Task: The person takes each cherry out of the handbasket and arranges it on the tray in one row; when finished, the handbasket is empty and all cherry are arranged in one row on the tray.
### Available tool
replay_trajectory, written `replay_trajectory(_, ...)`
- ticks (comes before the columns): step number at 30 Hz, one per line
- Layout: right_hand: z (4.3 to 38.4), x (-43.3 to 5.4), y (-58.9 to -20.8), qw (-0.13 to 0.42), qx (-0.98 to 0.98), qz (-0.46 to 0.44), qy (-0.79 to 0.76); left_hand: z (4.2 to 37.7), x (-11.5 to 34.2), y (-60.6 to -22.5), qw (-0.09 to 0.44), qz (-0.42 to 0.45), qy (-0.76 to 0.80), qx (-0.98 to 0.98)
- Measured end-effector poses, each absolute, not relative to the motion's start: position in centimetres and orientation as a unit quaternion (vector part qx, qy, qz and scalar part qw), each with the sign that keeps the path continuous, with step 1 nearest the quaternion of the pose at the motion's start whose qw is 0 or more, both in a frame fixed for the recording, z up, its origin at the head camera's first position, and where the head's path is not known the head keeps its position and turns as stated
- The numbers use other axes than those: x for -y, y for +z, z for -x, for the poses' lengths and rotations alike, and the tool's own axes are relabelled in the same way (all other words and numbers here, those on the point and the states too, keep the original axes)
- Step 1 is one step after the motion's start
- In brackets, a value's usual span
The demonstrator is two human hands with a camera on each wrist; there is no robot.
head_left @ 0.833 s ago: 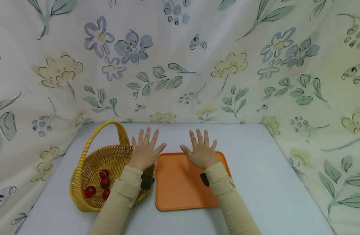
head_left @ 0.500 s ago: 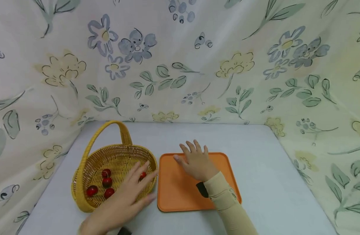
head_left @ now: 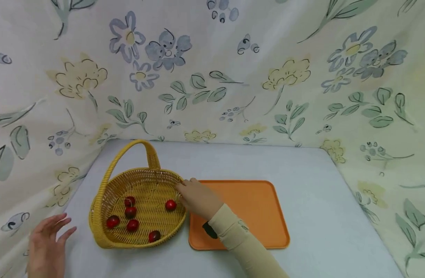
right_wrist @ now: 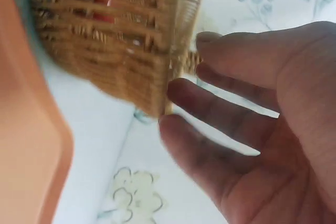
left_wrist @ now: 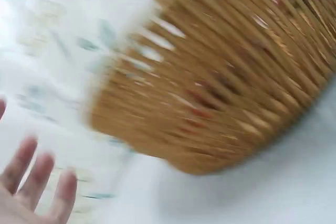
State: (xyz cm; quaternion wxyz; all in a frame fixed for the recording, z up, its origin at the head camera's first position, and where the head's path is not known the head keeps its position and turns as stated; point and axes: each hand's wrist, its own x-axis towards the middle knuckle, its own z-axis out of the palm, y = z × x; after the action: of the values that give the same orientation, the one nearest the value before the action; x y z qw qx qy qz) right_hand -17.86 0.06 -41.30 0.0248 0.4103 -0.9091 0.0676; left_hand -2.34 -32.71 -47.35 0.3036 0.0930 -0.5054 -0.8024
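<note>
Where relaxed fingertips of the right hand (head_left: 198, 197) meet its right rim, pinching nothing: yellow wicker basket (head_left: 143, 227), left of the orange tray (head_left: 254, 208), handle arching over its far-left side, holding 6 red fruits (head_left: 170, 204). Left hand (head_left: 46, 247) spread, apart.

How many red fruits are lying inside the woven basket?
6, all in the basket: four clustered at left, one near the front, one at right. None seem hidden.
</note>
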Motion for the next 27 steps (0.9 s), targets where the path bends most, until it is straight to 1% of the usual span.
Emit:
replay_trajectory(1,18.0,0.8,-41.2,0.014,0.91,-0.41,0.062,3.2,32.4,-47.8,0.296,-0.144,-0.787,0.522)
replay_trajectory(2,18.1,1.5,-41.1,0.003,0.912,-0.406,0.063,4.0,32.3,-48.3,0.28,-0.171,-0.781,0.531)
replay_trajectory(4,18.2,2.9,-40.6,-0.023,0.913,-0.4,0.073,5.3,31.9,-49.1,0.24,-0.194,-0.771,0.557)
replay_trajectory(6,18.3,4.1,-40.5,-0.046,0.916,-0.387,0.091,6.1,31.7,-49.9,0.197,-0.185,-0.763,0.587)
replay_trajectory(9,18.5,5.4,-40.7,-0.07,0.923,-0.366,0.096,6.5,31.7,-50.7,0.144,-0.143,-0.757,0.621)
replay_trajectory(12,18.5,6.1,-41.3,-0.071,0.933,-0.348,0.064,6.4,31.6,-50.9,0.11,-0.113,-0.755,0.637)
replay_trajectory(15,18.4,6.4,-41.4,-0.078,0.934,-0.348,0.015,6.6,31.5,-51.1,0.093,-0.11,-0.761,0.632)
replay_trajectory(20,18.4,6.5,-42.2,-0.063,0.925,-0.373,-0.05,6.8,31.8,-51.5,0.083,-0.107,-0.77,0.623)
replay_trajectory(22,18.4,6.5,-42.7,-0.055,0.921,-0.381,-0.057,6.8,31.9,-51.5,0.084,-0.112,-0.769,0.623)
replay_trajectory(27,18.4,6.5,-43.6,-0.057,0.917,-0.391,-0.054,6.8,32.0,-51.5,0.086,-0.116,-0.767,0.625)
